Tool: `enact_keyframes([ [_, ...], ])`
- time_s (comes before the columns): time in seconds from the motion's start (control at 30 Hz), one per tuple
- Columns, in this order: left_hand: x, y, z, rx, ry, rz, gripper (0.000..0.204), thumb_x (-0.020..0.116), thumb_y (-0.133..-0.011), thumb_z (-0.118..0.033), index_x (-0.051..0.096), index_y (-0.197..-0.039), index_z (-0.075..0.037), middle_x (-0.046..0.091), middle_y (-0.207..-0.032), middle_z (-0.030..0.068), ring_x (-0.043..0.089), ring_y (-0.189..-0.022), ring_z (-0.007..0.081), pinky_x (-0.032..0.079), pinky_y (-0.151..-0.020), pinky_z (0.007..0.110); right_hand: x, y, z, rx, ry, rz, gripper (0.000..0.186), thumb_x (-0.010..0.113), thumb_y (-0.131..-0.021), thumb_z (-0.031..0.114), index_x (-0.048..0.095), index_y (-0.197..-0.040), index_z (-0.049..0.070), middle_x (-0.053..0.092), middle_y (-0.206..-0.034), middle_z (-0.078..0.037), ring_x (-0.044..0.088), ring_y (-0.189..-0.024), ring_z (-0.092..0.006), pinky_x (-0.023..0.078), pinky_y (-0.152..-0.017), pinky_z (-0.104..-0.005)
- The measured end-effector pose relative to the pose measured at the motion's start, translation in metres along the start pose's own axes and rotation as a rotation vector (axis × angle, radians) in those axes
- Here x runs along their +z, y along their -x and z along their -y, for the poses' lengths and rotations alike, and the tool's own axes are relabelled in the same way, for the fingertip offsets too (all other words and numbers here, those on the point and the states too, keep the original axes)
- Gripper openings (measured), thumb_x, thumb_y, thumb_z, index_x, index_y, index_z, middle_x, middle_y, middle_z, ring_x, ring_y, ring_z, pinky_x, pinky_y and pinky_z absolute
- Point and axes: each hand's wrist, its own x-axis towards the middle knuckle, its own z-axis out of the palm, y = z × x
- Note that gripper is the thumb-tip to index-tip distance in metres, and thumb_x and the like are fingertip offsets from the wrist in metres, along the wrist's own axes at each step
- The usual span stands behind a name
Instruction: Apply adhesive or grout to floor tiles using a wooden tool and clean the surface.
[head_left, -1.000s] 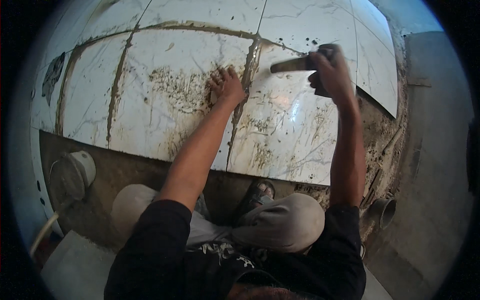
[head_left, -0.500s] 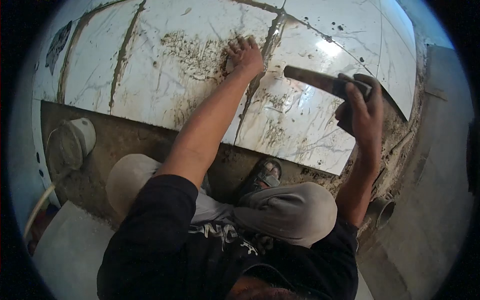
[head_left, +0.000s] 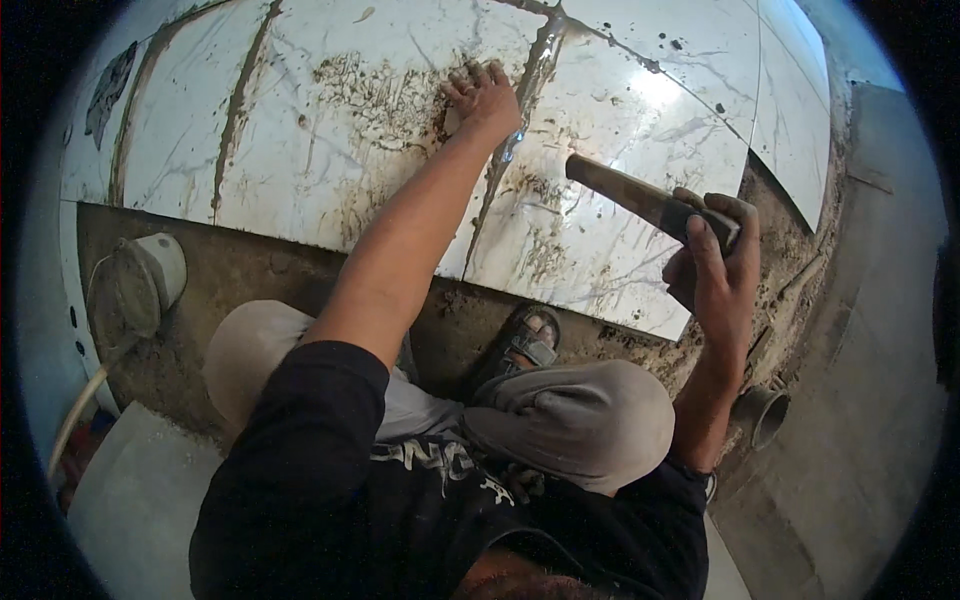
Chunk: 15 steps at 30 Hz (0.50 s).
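Note:
My left hand (head_left: 483, 105) lies on a mortar-smeared white marble-pattern tile (head_left: 340, 150), fingers spread, just left of a wet grout seam (head_left: 538, 70). My right hand (head_left: 718, 275) grips a hammer or mallet (head_left: 628, 192) around its dark end, raised over the right-hand tile (head_left: 540, 260). The tool's long wooden handle points left, toward the seam. Whether its far end touches the tile is hard to tell. Dark lumps and smears of mortar are spread over both tiles.
A bucket (head_left: 160, 280) with a hose (head_left: 90, 405) stands at left on rough ground. At right are debris, a round container (head_left: 760, 415) and a grey concrete strip (head_left: 860, 330). My knees and sandalled foot (head_left: 530, 340) are below the tile edge. A dark scrap (head_left: 110, 90) lies far left.
My right hand with the tool has moved down and rightward across the tile, tilting the handle. My left hand stays beside the seam. The whole view has shifted slightly.

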Motion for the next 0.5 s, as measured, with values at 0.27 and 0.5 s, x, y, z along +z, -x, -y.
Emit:
enact_keyframes([
  [0.27,-0.013,0.009,-0.015,0.005,0.036,0.100,0.079,0.052,-0.085,-0.026,0.008,-0.146,-0.002,0.005,-0.150,0.0277,0.010,-0.134,0.0538,0.001,-0.108,0.063,0.002,-0.010,0.000,-0.088,0.064,-0.050,0.028,0.055,-0.092,0.015,0.043,-0.111,0.000,0.063,-0.096,-0.016,0.055,-0.051,-0.0117,0.044,-0.043,-0.0264],
  [0.5,0.003,0.001,0.000,-0.023,-0.037,-0.011,0.105,0.071,-0.072,-0.044,0.008,-0.147,-0.006,0.009,-0.150,0.0254,0.016,-0.133,0.0530,0.010,-0.105,0.068,0.006,0.000,-0.002,-0.010,-0.037,0.056,0.027,0.055,-0.092,0.017,0.043,-0.111,0.001,0.064,-0.099,-0.016,0.055,-0.053,-0.0105,0.044,-0.043,-0.0238],
])
